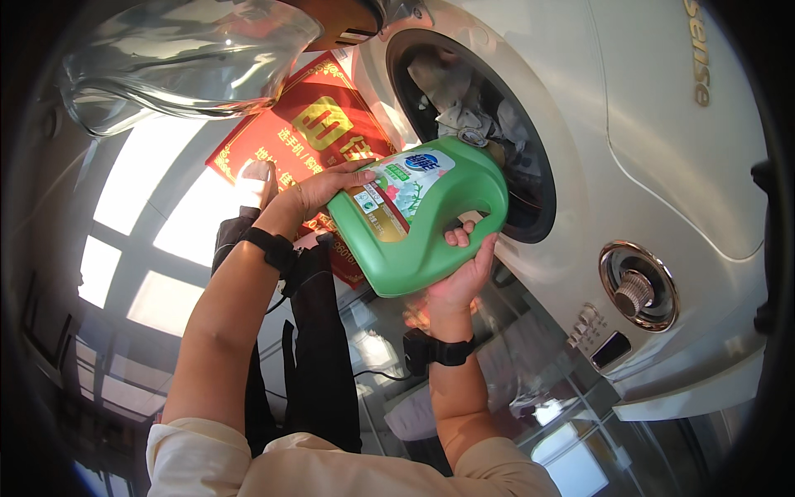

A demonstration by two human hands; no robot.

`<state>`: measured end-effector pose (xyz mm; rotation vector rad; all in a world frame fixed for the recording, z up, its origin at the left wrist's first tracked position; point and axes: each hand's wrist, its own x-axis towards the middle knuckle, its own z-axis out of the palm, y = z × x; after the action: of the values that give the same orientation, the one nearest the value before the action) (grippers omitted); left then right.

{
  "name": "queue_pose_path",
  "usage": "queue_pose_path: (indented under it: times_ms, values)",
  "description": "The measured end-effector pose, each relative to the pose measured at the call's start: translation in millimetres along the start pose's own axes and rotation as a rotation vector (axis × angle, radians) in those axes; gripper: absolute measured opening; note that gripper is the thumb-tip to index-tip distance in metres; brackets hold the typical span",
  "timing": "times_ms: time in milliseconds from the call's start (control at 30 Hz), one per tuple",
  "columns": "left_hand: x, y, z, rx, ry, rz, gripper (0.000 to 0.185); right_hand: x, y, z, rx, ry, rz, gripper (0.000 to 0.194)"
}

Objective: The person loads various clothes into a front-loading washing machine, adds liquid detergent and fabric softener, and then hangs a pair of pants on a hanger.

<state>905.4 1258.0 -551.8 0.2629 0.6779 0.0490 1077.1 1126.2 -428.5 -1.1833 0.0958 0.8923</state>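
Observation:
A green plastic laundry detergent jug (397,261) with a printed label is held up in front of the round opening of a front-loading washing machine (571,205). My left hand (332,185) grips its base end, thumb on the label. Fingers of my right hand (466,261) pass through the jug's handle hole and wrap the handle. The jug's far end hides part of the opening, and its cap is hard to make out. Inside the drum lie white and grey clothes (466,115). A black band sits on each wrist or forearm.
The washer's clear glass door (186,68) stands open at the upper left. A red mat (273,133) with yellow writing lies on the shiny tiled floor below. The washer's control knob (635,294) and small buttons are at the right. A thin black cable (382,373) trails near my legs.

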Motion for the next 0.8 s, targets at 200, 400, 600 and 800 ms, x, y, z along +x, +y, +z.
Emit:
queue_pose_path:
  times_ms: [200, 400, 600, 800]
  values:
    - [4, 19, 10, 0.098, -0.031, -0.190, 0.072, 27, -16, 11, -0.091, 0.145, 0.073, 0.030]
    - [21, 17, 5, 0.106, -0.013, -0.111, 0.070, 31, -22, 15, -0.037, 0.171, -0.002, 0.020]
    - [21, 16, 14, 0.015, -0.017, -0.118, 0.057, 40, -29, 16, -0.038, 0.154, 0.106, 0.035]
    - [20, 38, 16, 0.058, -0.113, -0.106, 0.059, 38, -28, 15, -0.045, 0.189, 0.028, 0.026]
